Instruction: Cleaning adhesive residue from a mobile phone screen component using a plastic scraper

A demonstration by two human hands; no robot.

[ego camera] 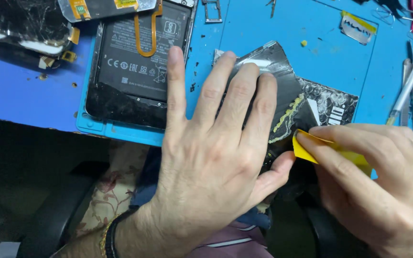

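The left hand (211, 162) is lying flat with its fingers spread wide, pressing down on a black, shattered glass phone panel (288, 100) that is resting near the front edge of the blue worktop (25, 91). The panel is sitting at about the centre of the view, its far corner pointing toward 12 o'clock and its cracked, glittering end stretching toward 3 o'clock. The thumb of this hand is touching the panel's near edge from below.

The right hand (378, 177), coming in from 4 o'clock, is pinching a thin yellow plastic pry card (311, 150) between thumb and fingers, closed firmly on it. The card's tip is meeting the panel's near edge, just beside the left thumb. A smear of yellowish glue (288, 117) is running across the panel just above the card.

At 11 o'clock from the left hand, an opened black phone body with a large dark battery and an orange flex ribbon (139, 52) is lying on a light-blue silicone repair mat (244, 28). A second cracked phone screen (20, 24) is sitting at the far 10 o'clock corner. Toward 2 o'clock a silver razor blade in a yellow wrapper (358, 27) is resting on the mat, and at 3 o'clock slim metal tools (409, 91) are lying along the edge. A dark bracelet (113, 234) is circling the left wrist.
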